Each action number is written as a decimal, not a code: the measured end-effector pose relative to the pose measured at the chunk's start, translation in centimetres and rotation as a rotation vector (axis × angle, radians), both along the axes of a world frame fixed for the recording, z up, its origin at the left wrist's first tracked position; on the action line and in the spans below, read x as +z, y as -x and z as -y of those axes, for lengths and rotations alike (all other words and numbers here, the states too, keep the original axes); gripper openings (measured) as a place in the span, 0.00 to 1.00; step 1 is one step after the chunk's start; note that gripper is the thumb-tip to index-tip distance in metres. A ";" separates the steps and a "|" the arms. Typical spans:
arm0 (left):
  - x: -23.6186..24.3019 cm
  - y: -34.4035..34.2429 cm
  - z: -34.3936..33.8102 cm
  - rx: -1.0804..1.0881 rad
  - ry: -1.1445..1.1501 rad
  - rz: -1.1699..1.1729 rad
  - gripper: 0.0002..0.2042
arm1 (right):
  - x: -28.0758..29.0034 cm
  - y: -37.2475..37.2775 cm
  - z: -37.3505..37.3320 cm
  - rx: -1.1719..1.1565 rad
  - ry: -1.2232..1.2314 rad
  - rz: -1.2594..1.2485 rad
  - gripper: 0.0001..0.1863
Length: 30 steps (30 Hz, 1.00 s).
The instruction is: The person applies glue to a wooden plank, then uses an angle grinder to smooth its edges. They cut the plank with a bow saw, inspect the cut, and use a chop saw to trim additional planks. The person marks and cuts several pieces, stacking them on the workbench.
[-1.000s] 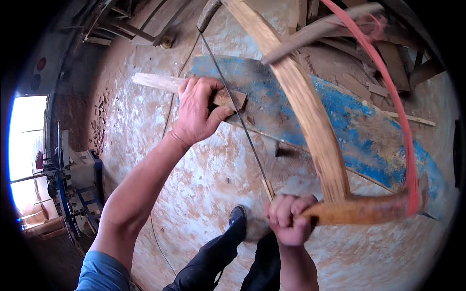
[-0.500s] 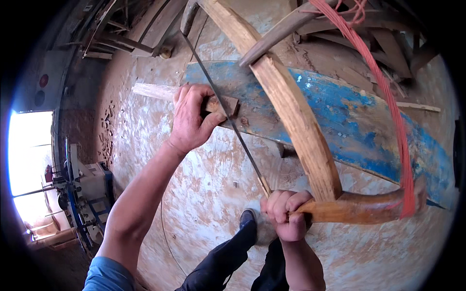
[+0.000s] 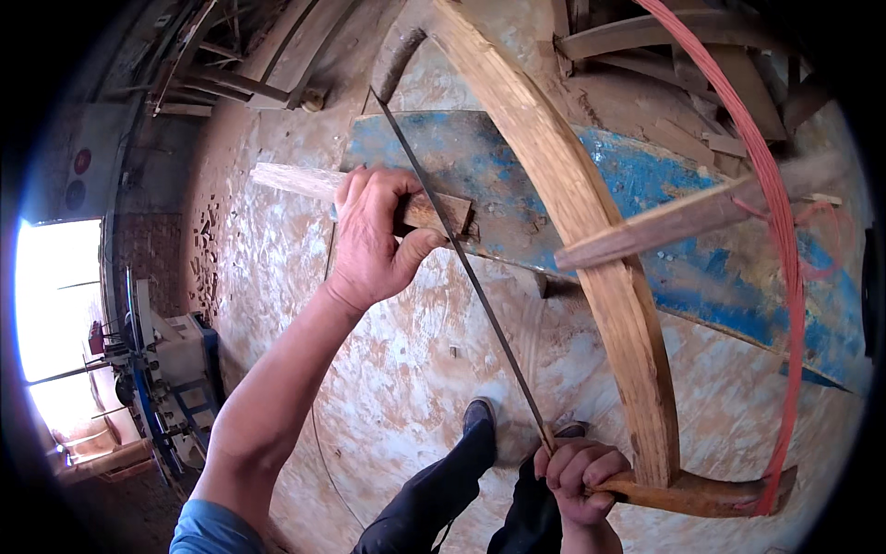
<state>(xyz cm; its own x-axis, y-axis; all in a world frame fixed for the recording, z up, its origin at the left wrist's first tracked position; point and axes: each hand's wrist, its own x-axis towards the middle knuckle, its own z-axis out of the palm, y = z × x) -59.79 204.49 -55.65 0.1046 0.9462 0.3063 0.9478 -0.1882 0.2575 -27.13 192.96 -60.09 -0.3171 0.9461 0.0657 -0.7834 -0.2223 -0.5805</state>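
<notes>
My right hand [image 3: 581, 475] grips the wooden end handle of a large frame saw [image 3: 563, 175], low in the view. Its narrow blade [image 3: 494, 328] slants from that hand up to the far handle. Across the blade's path lies a wooden piece [image 3: 295, 179], pale at its left end and brown at its right. My left hand [image 3: 380, 226] is wrapped over this piece, pressing it on a blue-painted plank bench [image 3: 701, 268]. The blade crosses the piece just right of my left thumb. A twisted red cord [image 3: 771, 175] spans the saw's outer side, with a wooden toggle stick [image 3: 664, 222] through it.
Dark timber pieces [image 3: 683, 55] are heaped behind the bench. More boards [image 3: 286, 55] lean at the far left. A machine [image 3: 166, 360] stands by the bright doorway at left. Wood chips [image 3: 205, 245] lie scattered on the floor, and a thin cable runs along it near my feet.
My right hand has drawn the saw down toward me and slightly right, so the blade has slid along the wooden piece. My left hand keeps its hold, almost unmoved.
</notes>
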 end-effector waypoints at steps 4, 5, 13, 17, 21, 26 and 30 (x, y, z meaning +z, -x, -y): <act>0.0 -0.2 0.0 -0.009 -0.005 0.001 0.31 | -1.0 3.8 -2.8 0.076 0.067 -0.154 0.17; -0.1 0.0 -0.1 -0.011 -0.019 0.000 0.31 | -1.1 4.7 -3.4 0.071 0.051 -0.176 0.17; 0.0 0.2 -0.3 -0.013 -0.026 -0.003 0.32 | -1.3 0.9 0.6 0.004 0.062 -0.118 0.21; 0.0 0.0 -0.3 0.009 -0.015 -0.002 0.31 | -2.4 3.4 -2.2 0.037 0.029 -0.178 0.20; -0.2 0.9 -0.2 -0.032 -0.032 -0.006 0.30 | -2.2 3.4 -2.8 0.114 0.022 -0.185 0.18; -0.4 0.7 -0.2 -0.005 -0.041 -0.022 0.30 | -1.7 2.8 -3.5 0.090 0.245 -0.404 0.18; -0.4 1.0 0.0 -0.004 -0.040 -0.036 0.30 | -2.2 1.3 -3.9 0.083 0.264 -0.480 0.19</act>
<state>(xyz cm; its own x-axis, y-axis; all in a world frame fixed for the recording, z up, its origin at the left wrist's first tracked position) -60.75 204.48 -56.05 0.1202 0.9328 0.3397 0.9553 -0.2017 0.2159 -28.46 196.91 -62.25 -0.3841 0.9232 -0.0152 -0.9200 -0.3841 -0.0784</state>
